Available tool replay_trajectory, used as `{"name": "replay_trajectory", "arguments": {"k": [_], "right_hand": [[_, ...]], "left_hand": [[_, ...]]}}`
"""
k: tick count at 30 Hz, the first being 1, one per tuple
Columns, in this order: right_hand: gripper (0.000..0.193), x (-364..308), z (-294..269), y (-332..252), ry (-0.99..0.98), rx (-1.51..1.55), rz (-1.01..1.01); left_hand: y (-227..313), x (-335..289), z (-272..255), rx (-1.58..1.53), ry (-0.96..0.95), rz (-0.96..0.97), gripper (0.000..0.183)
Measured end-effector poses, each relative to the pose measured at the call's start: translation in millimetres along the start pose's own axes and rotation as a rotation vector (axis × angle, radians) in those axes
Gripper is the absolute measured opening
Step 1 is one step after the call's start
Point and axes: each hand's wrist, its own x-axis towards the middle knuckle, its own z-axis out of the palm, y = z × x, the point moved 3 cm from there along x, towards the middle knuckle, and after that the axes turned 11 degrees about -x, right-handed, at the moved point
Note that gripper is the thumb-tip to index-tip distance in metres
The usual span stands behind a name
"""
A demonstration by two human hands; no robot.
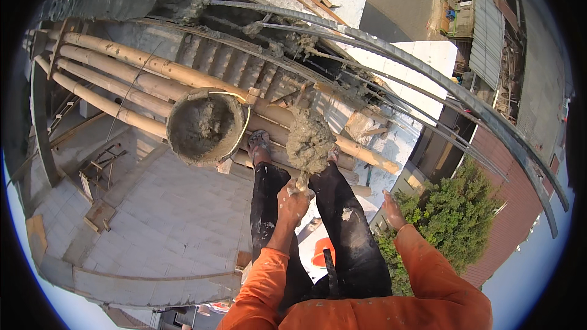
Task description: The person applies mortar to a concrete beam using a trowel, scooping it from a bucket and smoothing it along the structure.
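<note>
My left hand [295, 200] is closed round the handle of a trowel [302, 181] in front of my legs. A thick heap of wet grey mortar [310, 139] covers the trowel's blade and hides its shape. To the left of it, a round bucket [180, 124] with a pale wire handle rests on the bamboo poles, with more mortar [211, 123] inside. My right hand [392, 211] is held out to the right, seen edge-on. Its fingers look stretched out, and nothing shows in them.
My feet [259, 142] stand on several bamboo poles [147, 60] high above a pale floor [153, 208]. Long ribbed steel bars [391, 52] cross ahead and curve to the right, beside a mortar-smeared beam trough [238, 33]. Far below are an orange bucket [320, 259] and a tree [452, 214].
</note>
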Motion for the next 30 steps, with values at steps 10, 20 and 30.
{"name": "replay_trajectory", "arguments": {"k": [10,20,30], "right_hand": [[0.057,-83.8,-34.9,98.4,0.096,-0.009,0.41],[0.062,-64.8,-6.0,-46.3,0.009,-0.082,0.06],[0.054,99.5,207.0,-215.2,-0.236,-0.15,-0.389]], "left_hand": [[60.7,198.9,148.4,-1.636,-0.908,-0.403,0.023],[20.3,68.6,70.1,-1.401,-0.871,-0.372,0.031],[-78.3,-5.2,-208.1,-0.178,-0.019,-0.238,0.059]]}}
